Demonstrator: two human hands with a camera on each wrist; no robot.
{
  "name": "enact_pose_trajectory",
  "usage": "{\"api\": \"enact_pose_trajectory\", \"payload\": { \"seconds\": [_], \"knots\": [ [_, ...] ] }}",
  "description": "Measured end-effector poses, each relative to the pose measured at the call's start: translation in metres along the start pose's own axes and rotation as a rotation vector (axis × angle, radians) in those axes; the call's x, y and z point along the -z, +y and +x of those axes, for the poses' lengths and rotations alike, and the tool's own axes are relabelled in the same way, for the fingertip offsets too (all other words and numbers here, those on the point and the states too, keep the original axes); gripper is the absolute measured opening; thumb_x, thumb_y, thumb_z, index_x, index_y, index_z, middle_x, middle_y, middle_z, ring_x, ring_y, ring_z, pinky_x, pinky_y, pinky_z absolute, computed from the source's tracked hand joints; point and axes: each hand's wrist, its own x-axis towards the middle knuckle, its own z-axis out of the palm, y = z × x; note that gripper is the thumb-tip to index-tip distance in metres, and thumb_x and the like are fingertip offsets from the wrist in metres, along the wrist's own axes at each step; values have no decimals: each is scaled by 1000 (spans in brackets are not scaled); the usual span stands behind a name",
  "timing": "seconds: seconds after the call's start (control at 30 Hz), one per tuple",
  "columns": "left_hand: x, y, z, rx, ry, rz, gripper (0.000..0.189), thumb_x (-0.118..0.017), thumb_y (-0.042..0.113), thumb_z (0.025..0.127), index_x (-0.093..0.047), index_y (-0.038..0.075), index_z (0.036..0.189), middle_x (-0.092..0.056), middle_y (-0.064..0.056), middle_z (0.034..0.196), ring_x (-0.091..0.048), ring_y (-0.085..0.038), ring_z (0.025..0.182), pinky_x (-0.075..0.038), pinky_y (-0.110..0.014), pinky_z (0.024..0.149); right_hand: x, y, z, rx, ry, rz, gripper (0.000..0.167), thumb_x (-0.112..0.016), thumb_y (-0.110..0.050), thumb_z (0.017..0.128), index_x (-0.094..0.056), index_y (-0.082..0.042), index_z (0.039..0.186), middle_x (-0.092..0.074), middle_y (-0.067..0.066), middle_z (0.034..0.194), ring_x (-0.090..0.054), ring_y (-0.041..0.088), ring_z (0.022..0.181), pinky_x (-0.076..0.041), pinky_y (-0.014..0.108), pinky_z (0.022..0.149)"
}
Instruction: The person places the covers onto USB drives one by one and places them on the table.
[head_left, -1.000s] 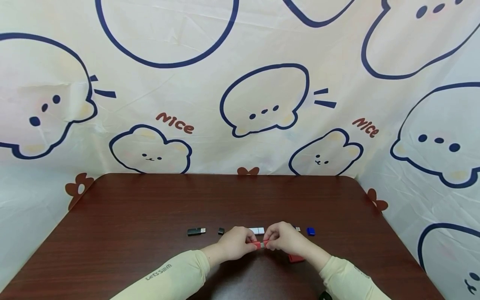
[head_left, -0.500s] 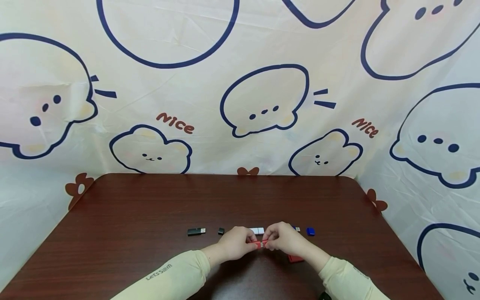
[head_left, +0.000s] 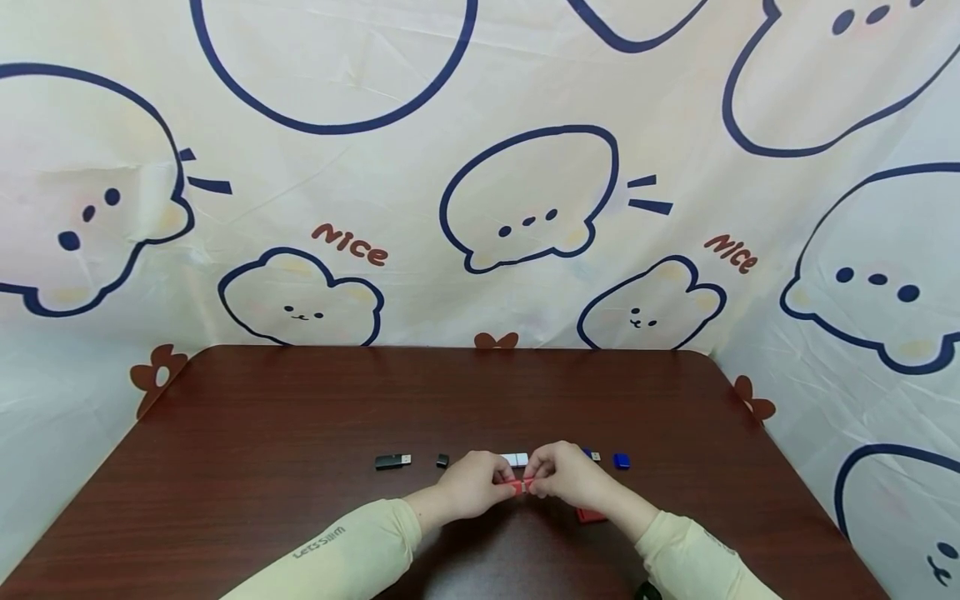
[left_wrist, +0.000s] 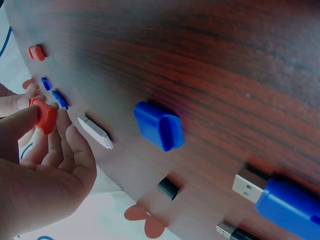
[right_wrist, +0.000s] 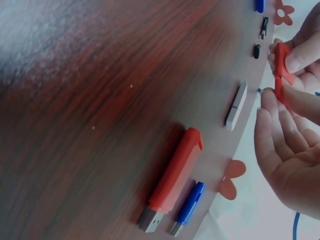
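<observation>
In the head view my left hand (head_left: 471, 483) pinches a red USB stick (head_left: 513, 487) between thumb and fingers. Facing it, my right hand (head_left: 562, 472) pinches a red cap (right_wrist: 281, 91). The two red pieces are lined up end to end, with a sliver of the metal plug (head_left: 523, 487) showing between them in the head view. Just behind the hands lies a white USB stick (head_left: 516, 459). A further red USB stick (right_wrist: 175, 172), plug bared, lies by my right forearm, partly hidden in the head view.
To the left lie a black USB stick (head_left: 392, 462) and its black cap (head_left: 442, 460). On the right are a blue USB stick (right_wrist: 191, 204) and a blue cap (head_left: 621, 461). The left wrist view shows another blue cap (left_wrist: 159, 126) and larger blue stick (left_wrist: 292, 207) nearby.
The red cap has come slightly closer to the red USB stick, so less of the metal plug shows. Both hands keep their hold and barely move.
</observation>
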Motion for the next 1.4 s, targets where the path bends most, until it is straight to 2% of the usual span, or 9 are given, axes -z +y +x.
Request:
{"api": "enact_pose_trajectory", "payload": {
  "seconds": [0.23, 0.4, 0.73, 1.4],
  "knots": [
    [-1, -2, 1, 15, -15, -13, 9, -67, 10, 81, -65, 8, 73, -62, 2, 63, -44, 0, 55, -36, -18, 53, 1, 1, 1, 4, 0, 15, 4, -67, 0, 79, -64, 0, 82, -66, 5, 71, -58, 8, 62, -47, 21, 55],
    [0, -4, 2, 0, -17, -31, 9, -67, 10, 82, -65, 8, 73, -62, 1, 64, -44, 0, 57, -37, -18, 54, 3, 3, 0, -7, 15, 38, 5, -67, -3, 80, -65, -1, 85, -67, 5, 71, -57, 6, 62, -47, 21, 56],
    [-1, -3, 2, -5, -6, -38, 9, -67, 9, 82, -65, 7, 73, -62, 1, 65, -44, 0, 56, -37, -18, 53, 4, 3, -2, -24, 3, 31, 4, -68, -6, 81, -66, -3, 79, -66, 5, 69, -59, 13, 62, -46, 23, 53],
    [-1, -2, 3, 12, 0, -53, 8, -66, 9, 83, -65, 8, 75, -61, 3, 67, -45, 1, 58, -38, -17, 55, 3, 0, -2, -12, 21, 30, 3, -68, -4, 80, -66, -3, 78, -66, 5, 68, -56, 11, 62, -44, 23, 52]
  ]
}}
